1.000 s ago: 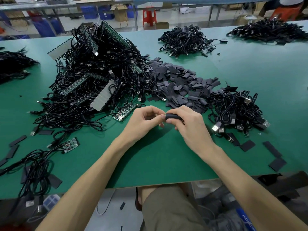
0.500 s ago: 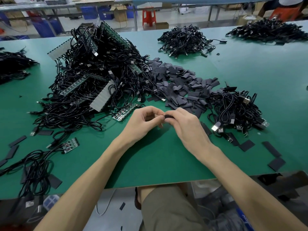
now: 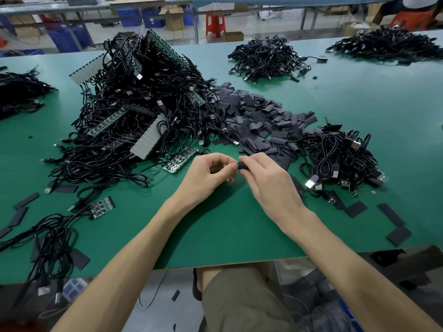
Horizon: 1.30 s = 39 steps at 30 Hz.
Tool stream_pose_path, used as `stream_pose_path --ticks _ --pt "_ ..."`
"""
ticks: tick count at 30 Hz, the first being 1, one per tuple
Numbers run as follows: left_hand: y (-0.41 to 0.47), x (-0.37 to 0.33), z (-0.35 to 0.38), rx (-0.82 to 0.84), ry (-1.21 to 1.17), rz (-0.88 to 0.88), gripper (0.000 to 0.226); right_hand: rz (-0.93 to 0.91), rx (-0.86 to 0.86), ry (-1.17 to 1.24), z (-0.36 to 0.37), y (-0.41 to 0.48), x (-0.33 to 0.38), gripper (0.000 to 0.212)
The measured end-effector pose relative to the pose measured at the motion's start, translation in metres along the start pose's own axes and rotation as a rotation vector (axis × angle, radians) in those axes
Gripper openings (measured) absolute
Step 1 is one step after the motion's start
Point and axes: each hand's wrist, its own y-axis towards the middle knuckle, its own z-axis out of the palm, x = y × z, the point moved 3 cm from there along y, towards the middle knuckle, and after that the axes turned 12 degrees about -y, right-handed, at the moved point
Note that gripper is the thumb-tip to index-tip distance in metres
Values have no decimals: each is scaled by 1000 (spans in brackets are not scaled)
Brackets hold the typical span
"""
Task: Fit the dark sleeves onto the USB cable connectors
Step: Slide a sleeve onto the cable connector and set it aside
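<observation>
Your right hand (image 3: 268, 180) covers all but one end of the dark sleeve (image 3: 242, 165). Your left hand (image 3: 206, 178) pinches the connector, hidden behind its fingertips, so you cannot tell how far it sits inside. The left cable pile (image 3: 16, 92) and the far right pile (image 3: 393, 44) are cut by the frame edges. Circuit boards (image 3: 112, 121) lie half buried in the big tangle (image 3: 148, 92).

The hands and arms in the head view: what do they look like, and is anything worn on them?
The left hand and the right hand are bare, without gloves; no ring shows. The forearms are bare too, down to the picture's edge: no sleeves, no watch, no wristband, no markings.
</observation>
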Motion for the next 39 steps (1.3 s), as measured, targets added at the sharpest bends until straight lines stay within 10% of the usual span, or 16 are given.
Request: stream_pose_path --ticks 39 --pt "-4 -5 -2 -64 85 92 5 -18 159 -18 8 0 -3 22"
